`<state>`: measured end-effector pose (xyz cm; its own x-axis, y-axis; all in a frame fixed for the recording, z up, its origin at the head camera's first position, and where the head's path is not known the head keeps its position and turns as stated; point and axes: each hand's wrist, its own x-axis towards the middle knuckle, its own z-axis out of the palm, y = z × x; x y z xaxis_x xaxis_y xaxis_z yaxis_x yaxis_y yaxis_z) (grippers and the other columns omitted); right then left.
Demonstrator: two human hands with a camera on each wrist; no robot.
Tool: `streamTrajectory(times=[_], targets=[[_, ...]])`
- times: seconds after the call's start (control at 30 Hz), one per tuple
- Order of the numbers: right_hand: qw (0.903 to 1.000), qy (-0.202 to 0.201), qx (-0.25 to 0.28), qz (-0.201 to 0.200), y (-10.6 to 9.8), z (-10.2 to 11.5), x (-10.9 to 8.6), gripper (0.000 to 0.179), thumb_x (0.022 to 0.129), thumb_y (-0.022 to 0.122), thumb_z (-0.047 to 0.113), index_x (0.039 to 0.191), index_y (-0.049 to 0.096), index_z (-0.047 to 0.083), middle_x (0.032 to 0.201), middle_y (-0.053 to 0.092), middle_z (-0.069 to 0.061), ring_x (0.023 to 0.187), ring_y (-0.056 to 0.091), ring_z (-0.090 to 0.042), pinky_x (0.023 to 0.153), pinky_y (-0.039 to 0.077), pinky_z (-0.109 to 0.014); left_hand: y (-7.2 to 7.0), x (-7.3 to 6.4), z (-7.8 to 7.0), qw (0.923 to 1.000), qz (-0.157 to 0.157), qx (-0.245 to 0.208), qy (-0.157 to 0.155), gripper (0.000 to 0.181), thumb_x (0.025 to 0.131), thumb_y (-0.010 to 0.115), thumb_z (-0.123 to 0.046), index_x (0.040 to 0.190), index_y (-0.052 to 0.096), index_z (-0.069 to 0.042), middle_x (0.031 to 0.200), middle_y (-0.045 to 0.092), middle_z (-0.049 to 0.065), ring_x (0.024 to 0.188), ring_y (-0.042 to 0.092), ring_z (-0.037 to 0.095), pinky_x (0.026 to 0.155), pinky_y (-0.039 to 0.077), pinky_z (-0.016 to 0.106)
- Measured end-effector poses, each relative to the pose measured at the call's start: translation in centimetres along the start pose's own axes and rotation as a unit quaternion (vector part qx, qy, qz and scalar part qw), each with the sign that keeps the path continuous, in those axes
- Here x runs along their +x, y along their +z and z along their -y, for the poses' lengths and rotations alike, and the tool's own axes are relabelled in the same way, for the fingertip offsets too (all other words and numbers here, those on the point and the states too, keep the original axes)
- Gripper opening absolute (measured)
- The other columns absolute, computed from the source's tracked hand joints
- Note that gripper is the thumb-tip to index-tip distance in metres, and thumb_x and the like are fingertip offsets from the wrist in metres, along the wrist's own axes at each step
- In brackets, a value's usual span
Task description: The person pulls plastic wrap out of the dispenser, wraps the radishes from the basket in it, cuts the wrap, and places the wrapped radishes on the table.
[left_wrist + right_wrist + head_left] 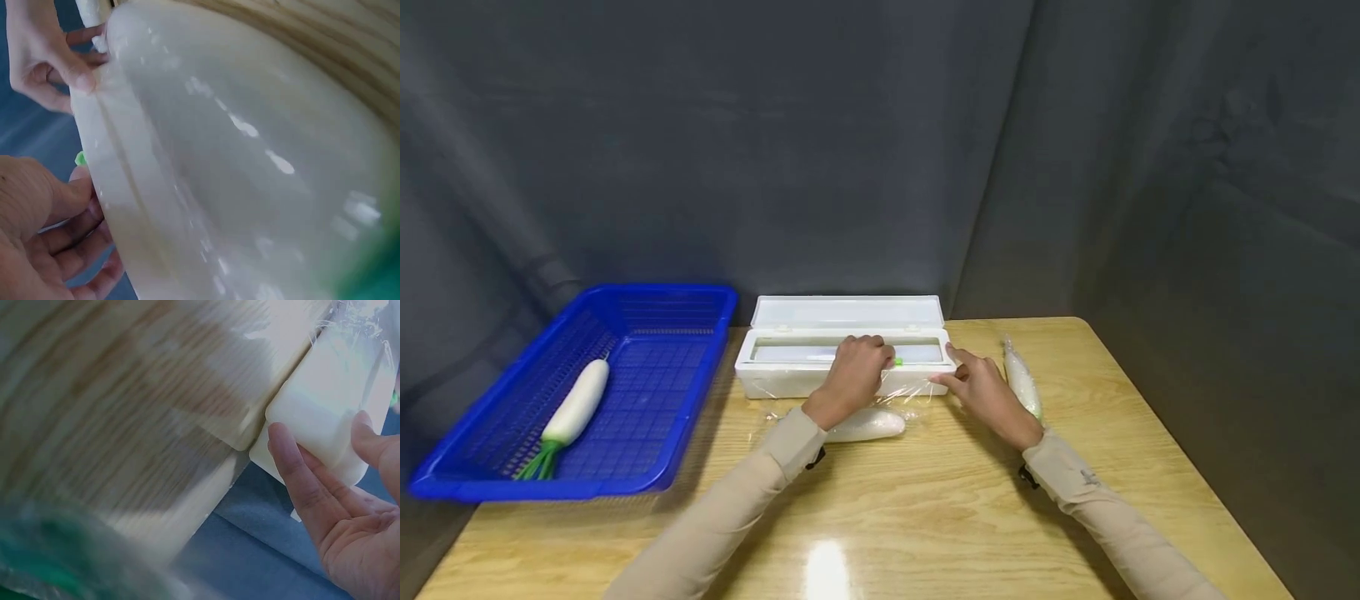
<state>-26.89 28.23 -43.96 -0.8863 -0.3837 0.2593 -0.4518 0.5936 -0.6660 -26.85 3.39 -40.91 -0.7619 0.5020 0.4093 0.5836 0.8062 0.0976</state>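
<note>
Both hands at the white plastic wrap dispenser (790, 383), mid-table against the far side, lid (847, 312) tipped back open, white roll (797, 354) visible inside. Hands apart from each other, left one around the right half of the box, right one at its right end.

Left hand (853, 373): fingers curled, pinching at the green slider (898, 362) on the dispenser's near edge. Right hand (988, 393): clamped on the dispenser's right end, thumb on one face, fingers on another.

Clear film (913, 390) hangs creased off the dispenser's near face, toward the near daikon (871, 426). That daikon lies just in front of the box, on its side, film around it, tip to the right; its left part is hidden by the left wrist.

Wrapped daikon (1021, 379) lies right of the dispenser, just past the right hand. Blue plastic basket (565, 490) at left, one daikon with green stalks (578, 404) in it. All on a wood-grain table (925, 517), dark curtain (850, 150) behind.
</note>
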Motion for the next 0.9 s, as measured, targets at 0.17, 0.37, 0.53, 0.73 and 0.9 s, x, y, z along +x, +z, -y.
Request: streamTrajectory(times=[0.17, 0.37, 0.53, 0.73, 0.9], targets=[[1.0, 0.003, -0.003, -0.003, -0.2, 0.0, -0.4, 0.074, 0.098, 0.073, 0.023, 0.152, 0.039, -0.014, 0.069, 0.073, -0.012, 0.041, 0.04, -0.005, 0.043, 0.036, -0.022, -0.4, -1.2, 1.2, 0.9997, -0.019, 0.008, -0.011, 0.01, 0.098, 0.072, -0.013, 0.09, 0.077, -0.01, 0.087, 0.074, 0.005, 0.082, 0.072, 0.024, 0.078, 0.057, 0.044], [1.0, -0.005, 0.001, 0.0, 0.1, -0.2, -0.2, 0.074, 0.099, 0.072, 0.025, 0.153, 0.038, -0.013, 0.071, 0.074, -0.012, 0.042, 0.043, -0.005, 0.043, 0.035, -0.022, -0.7, -1.9, 2.1, 0.9995, -0.027, -0.014, -0.01, 0.008, 0.097, 0.073, -0.012, 0.091, 0.077, -0.008, 0.087, 0.074, 0.007, 0.081, 0.072, 0.026, 0.076, 0.057, 0.045], [1.0, -0.002, 0.001, 0.001, 0.2, -0.1, -0.2, 0.074, 0.099, 0.072, 0.025, 0.154, 0.038, -0.012, 0.069, 0.073, -0.011, 0.041, 0.044, -0.005, 0.043, 0.035, -0.022, -0.8, -2.4, 2.6, 0.9988, -0.045, -0.015, -0.005, 0.007, 0.095, 0.075, -0.013, 0.089, 0.077, -0.01, 0.085, 0.074, 0.005, 0.079, 0.072, 0.025, 0.081, 0.056, 0.049], [1.0, 0.002, 0.002, 0.003, 0.2, 0.0, -0.2, 0.074, 0.099, 0.072, 0.024, 0.154, 0.038, -0.012, 0.069, 0.073, -0.012, 0.041, 0.039, -0.004, 0.043, 0.035, -0.022, -1.1, -2.9, 3.1, 0.9984, -0.055, -0.012, -0.004, 0.009, 0.096, 0.074, -0.014, 0.089, 0.076, -0.011, 0.086, 0.074, 0.005, 0.08, 0.071, 0.026, 0.086, 0.054, 0.052], [1.0, -0.001, -0.003, 0.0, -0.1, 0.0, -0.2, 0.074, 0.099, 0.072, 0.024, 0.154, 0.037, -0.013, 0.068, 0.072, -0.012, 0.041, 0.039, -0.004, 0.043, 0.036, -0.022, -1.4, -3.6, 4.0, 0.9978, -0.063, -0.014, -0.012, 0.007, 0.096, 0.074, -0.014, 0.091, 0.076, -0.01, 0.088, 0.074, 0.005, 0.083, 0.071, 0.026, 0.087, 0.052, 0.052]])
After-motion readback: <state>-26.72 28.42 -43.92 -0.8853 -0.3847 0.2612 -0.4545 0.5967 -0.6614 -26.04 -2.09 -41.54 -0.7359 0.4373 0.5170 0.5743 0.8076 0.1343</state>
